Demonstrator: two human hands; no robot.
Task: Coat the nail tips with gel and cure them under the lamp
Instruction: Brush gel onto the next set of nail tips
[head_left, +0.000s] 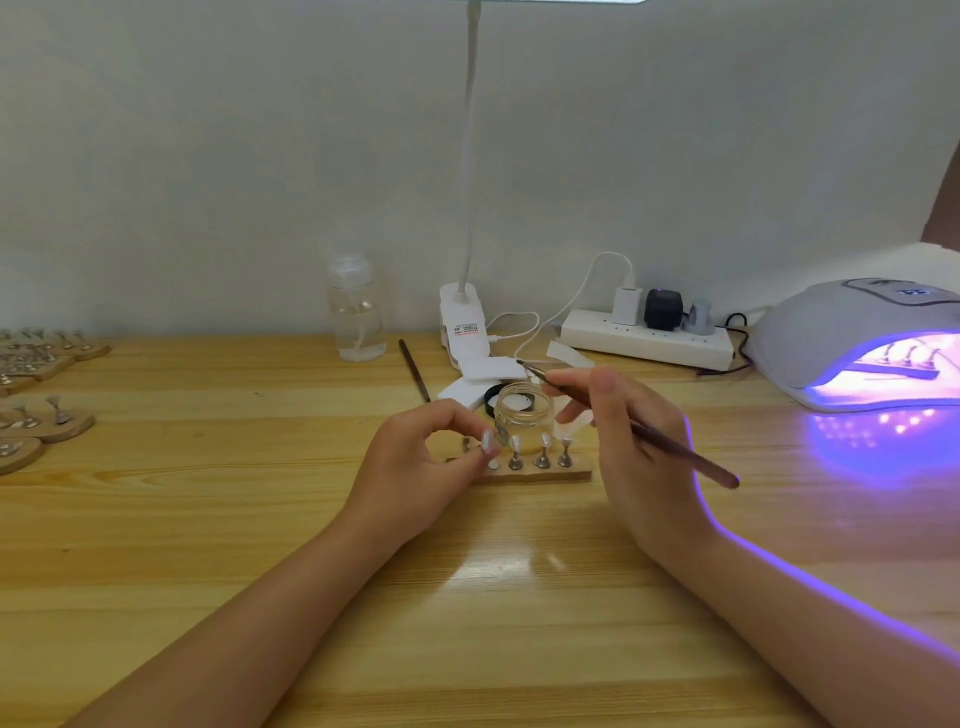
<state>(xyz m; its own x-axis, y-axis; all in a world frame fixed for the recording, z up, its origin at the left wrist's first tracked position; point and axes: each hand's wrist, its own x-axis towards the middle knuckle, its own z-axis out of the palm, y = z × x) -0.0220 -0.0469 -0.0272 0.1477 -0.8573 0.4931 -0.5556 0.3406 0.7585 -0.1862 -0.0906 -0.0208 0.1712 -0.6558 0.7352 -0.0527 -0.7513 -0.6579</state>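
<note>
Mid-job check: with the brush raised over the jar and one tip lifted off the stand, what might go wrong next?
1. The left hand pinches a nail tip right beside the open glass jar; a nudge might tip it.
2. The brush in the right hand may drip gel onto the wooden stand.
3. The curing lamp is lit, and its light spilling onto the table might harden gel early.

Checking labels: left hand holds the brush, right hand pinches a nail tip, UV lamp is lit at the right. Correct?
Hands are swapped. In the head view the right hand holds the brush, and the left hand pinches a nail tip. The UV lamp is lit at the right, as stated.
</note>
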